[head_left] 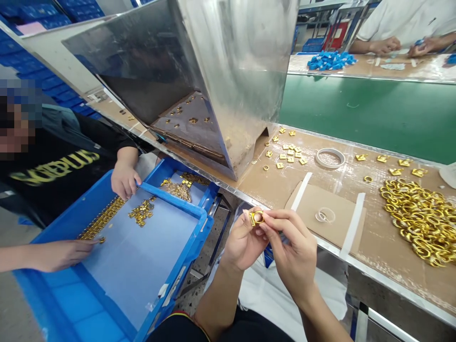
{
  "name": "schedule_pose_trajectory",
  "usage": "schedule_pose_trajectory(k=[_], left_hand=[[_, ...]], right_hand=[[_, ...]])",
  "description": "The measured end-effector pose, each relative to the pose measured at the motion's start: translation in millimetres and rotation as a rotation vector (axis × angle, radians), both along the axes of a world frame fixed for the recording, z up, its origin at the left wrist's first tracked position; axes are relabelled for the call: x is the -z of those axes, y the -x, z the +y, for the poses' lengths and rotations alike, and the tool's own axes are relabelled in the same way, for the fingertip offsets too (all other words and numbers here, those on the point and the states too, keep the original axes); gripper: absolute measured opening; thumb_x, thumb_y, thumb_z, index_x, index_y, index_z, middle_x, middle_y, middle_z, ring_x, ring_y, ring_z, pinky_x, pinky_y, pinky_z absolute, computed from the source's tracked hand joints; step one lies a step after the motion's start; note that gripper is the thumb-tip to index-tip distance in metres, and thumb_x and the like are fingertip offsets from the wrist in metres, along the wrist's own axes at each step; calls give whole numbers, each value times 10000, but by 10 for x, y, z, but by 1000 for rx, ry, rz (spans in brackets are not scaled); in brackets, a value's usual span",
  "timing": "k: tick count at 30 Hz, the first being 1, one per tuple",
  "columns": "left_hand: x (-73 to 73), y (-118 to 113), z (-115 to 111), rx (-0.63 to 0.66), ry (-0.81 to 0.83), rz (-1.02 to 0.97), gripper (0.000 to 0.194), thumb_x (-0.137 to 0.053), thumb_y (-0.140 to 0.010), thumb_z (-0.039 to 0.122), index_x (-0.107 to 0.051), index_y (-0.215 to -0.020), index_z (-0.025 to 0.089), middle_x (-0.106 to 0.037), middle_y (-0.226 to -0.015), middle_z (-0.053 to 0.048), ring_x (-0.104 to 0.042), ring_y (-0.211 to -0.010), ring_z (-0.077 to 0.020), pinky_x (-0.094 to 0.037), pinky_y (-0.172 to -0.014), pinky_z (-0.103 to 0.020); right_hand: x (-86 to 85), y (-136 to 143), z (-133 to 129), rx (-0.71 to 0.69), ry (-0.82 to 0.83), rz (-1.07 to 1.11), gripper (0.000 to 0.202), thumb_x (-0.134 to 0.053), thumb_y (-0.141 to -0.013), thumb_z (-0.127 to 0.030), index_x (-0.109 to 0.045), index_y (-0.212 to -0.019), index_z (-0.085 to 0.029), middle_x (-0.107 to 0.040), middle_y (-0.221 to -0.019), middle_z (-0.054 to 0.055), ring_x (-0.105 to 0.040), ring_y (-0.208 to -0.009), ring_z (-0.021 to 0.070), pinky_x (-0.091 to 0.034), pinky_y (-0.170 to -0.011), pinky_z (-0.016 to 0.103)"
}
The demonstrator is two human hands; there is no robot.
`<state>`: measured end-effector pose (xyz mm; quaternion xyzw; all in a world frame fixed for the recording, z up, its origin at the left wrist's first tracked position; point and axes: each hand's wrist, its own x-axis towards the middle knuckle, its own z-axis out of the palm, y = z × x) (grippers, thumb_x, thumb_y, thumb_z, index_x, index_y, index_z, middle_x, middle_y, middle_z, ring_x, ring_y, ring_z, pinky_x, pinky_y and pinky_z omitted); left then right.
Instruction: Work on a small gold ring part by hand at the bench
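Note:
A small gold ring-shaped piece with a squared side (256,218) is held up in front of me, just off the bench's near edge. My left hand (242,242) pinches its squared side between thumb and fingers. On the round side, the fingertips of my right hand (292,241) close against the same piece. To the right lies a big heap of gold rings (420,221). Several small gold square pieces (291,153) are scattered on the bench beyond my hands. Close to my right hand, a clear round item (325,215) rests on a taped cardboard sheet (340,199).
A metal hood (242,85) stands on the bench. At left, a co-worker's hands (124,179) work over a blue tray (201,223) with rows of gold pieces. A tape roll (330,158) lies before a green belt (356,104); another person sits across, beside blue pieces (330,61).

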<state>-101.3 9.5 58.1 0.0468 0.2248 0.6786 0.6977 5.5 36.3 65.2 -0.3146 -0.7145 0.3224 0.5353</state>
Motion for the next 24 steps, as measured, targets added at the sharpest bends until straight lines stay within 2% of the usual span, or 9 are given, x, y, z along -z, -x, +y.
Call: schedule_pose_trajectory(k=[3, 9, 13, 19, 24], left_hand=[[13, -5, -14, -1, -35, 71, 496, -913, -656, 456, -517, -665, 157, -435, -699, 34, -395, -607, -63, -436, -607, -148], [24, -55, -58, -66, -217, 267, 559, -834, -720, 542, -446, -583, 162, -389, -660, 22, -386, -629, -100, -395, -627, -200], [9, -78, -100, -96, -230, 383, 641, -840, -677, 591, -381, -530, 167, -350, -621, 25, -365, -605, -111, -390, -624, -237], [33, -105, -127, -120, -232, 362, 614, -848, -697, 535, -386, -541, 162, -360, -592, 25, -384, -607, -108, -361, -618, -220], [47, -115, -118, -111, -253, 339, 601, -845, -710, 512, -383, -554, 161, -399, -637, 19, -439, -646, -111, -425, -664, -217]], right_hand=[[-6, -24, -11, -35, -7, -4, 156, -645, -923, -84, -725, -971, -208, -713, -959, 68, -710, -857, 186, -626, -746, 307], [-84, -132, -71, -124, 16, -17, 143, -663, -934, -108, -710, -1037, -194, -709, -1025, 78, -704, -944, 177, -608, -826, 278], [-159, -181, -127, -170, 39, -7, 128, -668, -929, -99, -709, -1006, -193, -702, -998, 64, -693, -938, 165, -596, -826, 266], [-133, -165, -178, -147, 36, 27, 140, -672, -916, -74, -704, -980, -194, -690, -977, 57, -692, -904, 156, -599, -790, 254], [-70, -162, -212, -124, 26, 43, 160, -676, -909, -62, -698, -1002, -189, -695, -1011, 70, -698, -935, 169, -605, -809, 268]])
